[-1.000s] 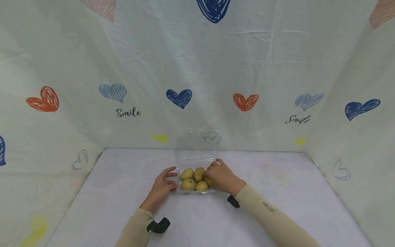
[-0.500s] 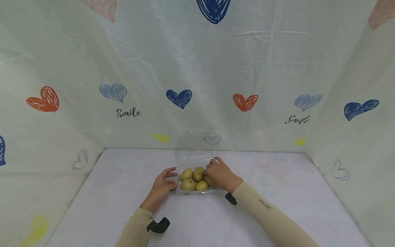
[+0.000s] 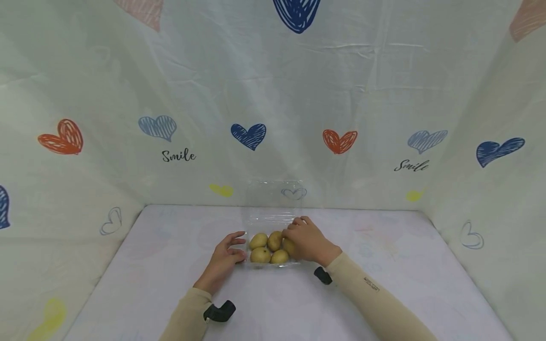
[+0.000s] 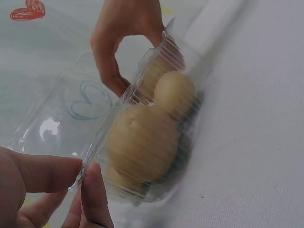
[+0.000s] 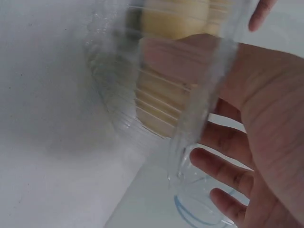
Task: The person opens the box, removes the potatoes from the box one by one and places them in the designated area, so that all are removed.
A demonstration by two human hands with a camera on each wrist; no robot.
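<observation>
Clear box (image 4: 154, 192), rim (image 4: 100, 134) pinched by left fingers (image 4: 94, 194), left wrist view only

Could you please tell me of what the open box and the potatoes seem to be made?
The box: probably thin clear plastic, glossy; the potatoes show through its ribbed walls, and its edges catch highlights. The potatoes: mostly matte yellow-brown skin with small marks suggests real ones, though imitations remain possible.

1. Head view: dim, diffuse light; soft shading on the backdrop (image 3: 281, 80) beyond the right hand (image 3: 310, 242).
2. Left wrist view: white glare on the clear lid (image 4: 49, 128) beyond the left hand (image 4: 45, 185).
3. Right wrist view: container wall (image 5: 118, 95) blurred beside the right hand.
</observation>
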